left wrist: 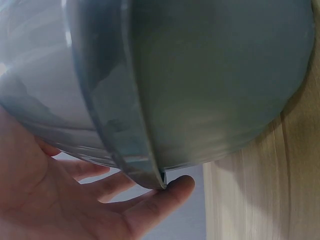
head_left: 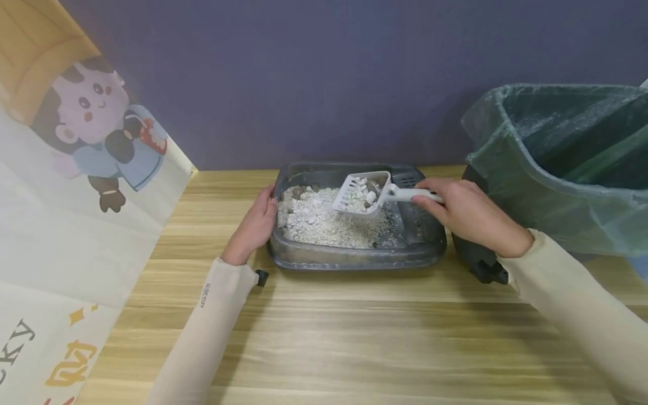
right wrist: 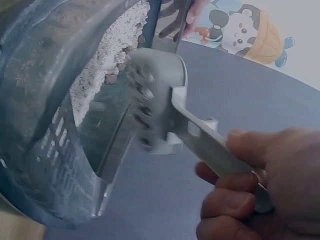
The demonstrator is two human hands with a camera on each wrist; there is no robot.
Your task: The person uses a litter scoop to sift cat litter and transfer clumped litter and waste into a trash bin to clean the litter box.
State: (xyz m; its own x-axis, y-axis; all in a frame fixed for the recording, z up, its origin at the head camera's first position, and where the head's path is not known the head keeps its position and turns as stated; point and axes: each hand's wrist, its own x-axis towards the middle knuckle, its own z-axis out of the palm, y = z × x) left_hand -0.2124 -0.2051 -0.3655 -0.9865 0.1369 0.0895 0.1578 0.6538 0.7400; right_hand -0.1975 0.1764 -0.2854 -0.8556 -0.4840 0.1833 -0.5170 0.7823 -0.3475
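Observation:
A grey litter box (head_left: 354, 259) stands on the wooden surface, with pale granular litter (head_left: 324, 222) and several darker clumps at its left end. My right hand (head_left: 468, 211) grips the handle of a white slotted litter scoop (head_left: 405, 194). Held above the box, the scoop carries white pieces and clumps; the right wrist view shows its slotted underside, blurred. My left hand (head_left: 255, 225) rests against the box's left side. In the left wrist view its fingers (left wrist: 155, 207) lie fairly straight along the outside, touching the rim; the thumb is mostly hidden there.
At the right, close by the box, a bin with a translucent green liner (head_left: 572, 214) stands with its mouth uncovered. A dark blue-grey wall (head_left: 324, 84) rises behind the box. A white panel with cartoon figures (head_left: 76, 242) borders the left.

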